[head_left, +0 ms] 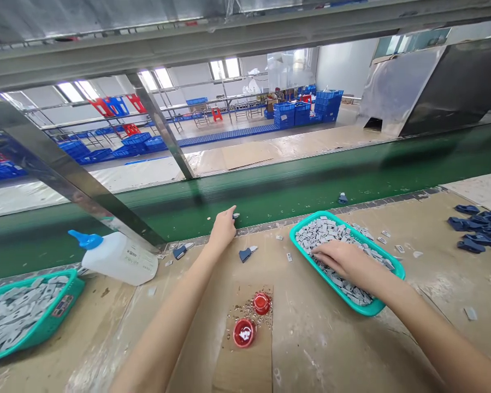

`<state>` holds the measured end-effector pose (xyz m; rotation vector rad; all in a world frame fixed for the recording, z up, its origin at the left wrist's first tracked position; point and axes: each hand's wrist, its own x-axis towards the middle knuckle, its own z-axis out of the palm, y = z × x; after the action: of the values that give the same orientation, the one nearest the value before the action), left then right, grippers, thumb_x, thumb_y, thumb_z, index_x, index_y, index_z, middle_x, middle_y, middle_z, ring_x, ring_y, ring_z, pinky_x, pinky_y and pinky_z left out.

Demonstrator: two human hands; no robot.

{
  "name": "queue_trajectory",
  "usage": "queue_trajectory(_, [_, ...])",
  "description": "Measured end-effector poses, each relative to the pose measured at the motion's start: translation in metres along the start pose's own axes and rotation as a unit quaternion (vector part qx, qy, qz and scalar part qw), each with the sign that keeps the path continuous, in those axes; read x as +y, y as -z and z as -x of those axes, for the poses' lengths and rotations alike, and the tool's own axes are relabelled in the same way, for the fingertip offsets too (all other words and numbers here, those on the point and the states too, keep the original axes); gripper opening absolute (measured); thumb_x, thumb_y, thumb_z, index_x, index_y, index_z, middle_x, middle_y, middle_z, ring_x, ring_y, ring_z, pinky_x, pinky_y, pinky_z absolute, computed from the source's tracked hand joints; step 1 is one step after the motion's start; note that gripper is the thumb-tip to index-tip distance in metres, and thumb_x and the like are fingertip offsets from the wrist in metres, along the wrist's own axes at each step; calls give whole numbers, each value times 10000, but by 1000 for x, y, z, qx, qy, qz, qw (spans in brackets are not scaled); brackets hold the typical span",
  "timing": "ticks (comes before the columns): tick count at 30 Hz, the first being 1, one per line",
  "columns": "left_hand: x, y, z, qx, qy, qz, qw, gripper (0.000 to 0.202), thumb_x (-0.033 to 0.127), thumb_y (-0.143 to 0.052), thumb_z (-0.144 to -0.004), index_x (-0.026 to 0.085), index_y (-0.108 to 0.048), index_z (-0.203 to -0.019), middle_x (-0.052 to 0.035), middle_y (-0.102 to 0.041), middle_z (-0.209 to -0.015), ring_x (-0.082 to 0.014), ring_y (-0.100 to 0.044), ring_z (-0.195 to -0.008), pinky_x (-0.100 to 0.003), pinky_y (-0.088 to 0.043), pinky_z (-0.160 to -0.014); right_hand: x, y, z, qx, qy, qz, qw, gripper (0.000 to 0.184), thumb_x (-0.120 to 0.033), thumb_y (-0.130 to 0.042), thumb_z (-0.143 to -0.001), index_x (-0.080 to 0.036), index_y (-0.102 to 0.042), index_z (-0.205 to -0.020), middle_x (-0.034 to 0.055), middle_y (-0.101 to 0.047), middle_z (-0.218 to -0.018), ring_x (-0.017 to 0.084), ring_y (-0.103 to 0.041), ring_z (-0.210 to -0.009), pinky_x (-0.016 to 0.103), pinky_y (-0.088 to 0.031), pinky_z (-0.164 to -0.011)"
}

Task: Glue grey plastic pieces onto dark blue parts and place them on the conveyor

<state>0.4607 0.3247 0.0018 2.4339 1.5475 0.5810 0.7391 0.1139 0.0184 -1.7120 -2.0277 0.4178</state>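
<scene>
My left hand (pixel 223 229) reaches over the near edge of the green belt, index finger stretched forward and the other fingers curled. Between index finger and thumb shows the end of a small dark-blue and grey plastic part (pixel 236 216), mostly hidden by the hand. My right hand (pixel 340 259) is in a turquoise basket (pixel 398 268) of small grey plastic pieces (pixel 324 231), its fingers pinched together on a piece at the surface. Two blue parts with grey tips, one nearer the middle (pixel 246 253) and one further left (pixel 181 251), lie on the table.
Two red cups (pixel 244 333) stand on cardboard among crumbs. A white bottle with a blue nozzle (pixel 122 259) leans left, beside another turquoise basket (pixel 36 334). Dark-blue parts (pixel 480 226) are heaped right. One part (pixel 342 198) rides on the green belt (pixel 270 191). A metal post (pixel 85 180) slants left.
</scene>
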Motion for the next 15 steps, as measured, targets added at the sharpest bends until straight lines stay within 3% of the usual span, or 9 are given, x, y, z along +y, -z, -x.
queue_trajectory(2, [8,5,17,-2,-11,2,1000,415,189,-401,-865,115,-470,-1267,-168,-598,-1136,-285,-517,-1086,-399,-391,-902,-1,0,3,-2,-67,-167,984,239,-332,-481,-877,-249,-668,-1001,53,-706,-910,224,-641,-796,348,-497,-688])
queue_trajectory(4, [18,11,38,-26,-27,9,999,372,315,-432,-867,146,-539,-1181,-135,-634,-1025,-270,-568,-982,-378,-424,-849,-3,0,6,9,-132,-311,941,274,-395,-537,-836,-222,-675,-997,71,-713,-904,250,-652,-808,378,-519,-698])
queue_trajectory(7, [29,17,67,-74,-54,24,996,371,436,-532,-799,184,-609,-1061,-98,-658,-922,-258,-601,-896,-340,-455,-778,-8,1,8,32,-177,-398,899,321,-467,-608,-768,-185,-706,-885,86,-718,-831,245,-650,-746,371,-523,-676])
queue_trajectory(11, [35,17,87,-102,-53,37,993,217,287,-606,-745,202,-665,-936,-92,-668,-914,-267,-613,-875,-348,-460,-768,-13,1,12,94,-209,-416,880,350,-485,-707,-668,-168,-688,-814,69,-701,-728,211,-630,-671,328,-502,-623])
queue_trajectory(15, [36,21,99,-83,-20,64,994,256,139,-547,-745,175,-671,-965,-119,-658,-956,-281,-606,-917,-397,-457,-818,-18,0,18,147,-229,-456,847,438,-440,-765,-620,-160,-663,-940,81,-705,-828,228,-643,-786,350,-503,-738])
